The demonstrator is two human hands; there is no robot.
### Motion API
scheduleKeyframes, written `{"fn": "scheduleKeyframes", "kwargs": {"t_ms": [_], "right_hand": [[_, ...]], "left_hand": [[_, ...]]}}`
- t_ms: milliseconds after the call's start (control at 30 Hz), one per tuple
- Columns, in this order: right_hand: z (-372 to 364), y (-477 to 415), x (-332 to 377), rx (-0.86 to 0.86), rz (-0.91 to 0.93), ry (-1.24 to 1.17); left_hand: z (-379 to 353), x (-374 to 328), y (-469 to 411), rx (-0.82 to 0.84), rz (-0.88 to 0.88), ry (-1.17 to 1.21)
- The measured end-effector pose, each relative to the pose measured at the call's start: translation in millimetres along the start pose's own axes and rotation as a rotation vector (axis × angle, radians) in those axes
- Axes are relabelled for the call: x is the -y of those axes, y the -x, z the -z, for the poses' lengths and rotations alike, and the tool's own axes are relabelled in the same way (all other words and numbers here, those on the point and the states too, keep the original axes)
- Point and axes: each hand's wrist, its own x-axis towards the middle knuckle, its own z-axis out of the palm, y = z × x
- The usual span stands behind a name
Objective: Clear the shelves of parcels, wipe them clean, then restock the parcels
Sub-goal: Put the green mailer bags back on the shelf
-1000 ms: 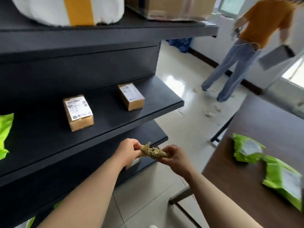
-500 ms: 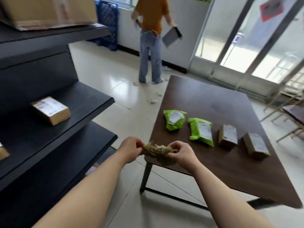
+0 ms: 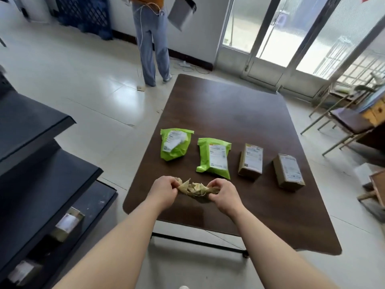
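Pale glossy floor tiles (image 3: 93,84), frosted glass doors (image 3: 291,28) at the back right.

Far left: dark matte shelves (image 3: 41,163), stepped tiers with square edges. Low down sit a labelled carton (image 3: 68,224) and a second carton (image 3: 23,272), both brown card with white labels. They are blurred, and which tier each rests on is hard to tell.

Back centre: a person (image 3: 154,49) in loose blue trousers holds a flat grey sleeve (image 3: 181,12).

Centre: table (image 3: 229,105) with a dark brown wood-grain top, rounded corners and a black metal frame.

Left hand (image 3: 164,191) and right hand (image 3: 224,195) are held apart over the table's near left edge. Each pinches one end of the cloth (image 3: 194,188).

Beyond them, four parcels lie in a row, labels up and none touching: first green mailer (image 3: 176,143) and second green mailer (image 3: 214,157), both crinkled lime plastic, then first brown box (image 3: 251,161) and second brown box (image 3: 288,172), both squared cardboard. Far right: metal-legged chairs (image 3: 343,122).

Versus half a second ago, the view has swung right and down. The shelves are pushed to the margin and the table is now central. The grip on the cloth is unchanged, with the bunch drawn slightly longer.

The cloth is khaki-tan, thin, heavily crumpled and twisted at both pinched ends, sagging a little between the hands.
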Motion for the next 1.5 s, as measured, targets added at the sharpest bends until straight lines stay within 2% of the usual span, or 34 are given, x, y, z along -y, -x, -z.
{"fn": "scheduleKeyframes", "kwargs": {"t_ms": [167,233,400,667,867,1100,1500], "right_hand": [[5,-19,-33,0.074,0.020,0.136],[10,-25,-41,0.101,0.017,0.142],[28,-39,-45,0.090,0.013,0.133],[37,-71,-17,-0.015,0.055,0.097],[31,-111,0,-0.060,-0.018,0.114],[15,-153,2,-0.063,-0.232,0.321],[-17,-185,-12,-0.022,-0.358,0.432]], "left_hand": [[-34,2,-21,0.154,0.090,-0.099],[-41,2,-25,0.164,0.123,-0.105],[-42,-5,-33,0.096,0.161,-0.071],[-10,-32,-67,-0.101,0.111,-0.019],[7,-45,-118,-0.172,0.098,-0.083],[13,-30,-181,-0.001,0.250,-0.325],[-13,-14,-219,0.159,0.277,-0.316]]}}
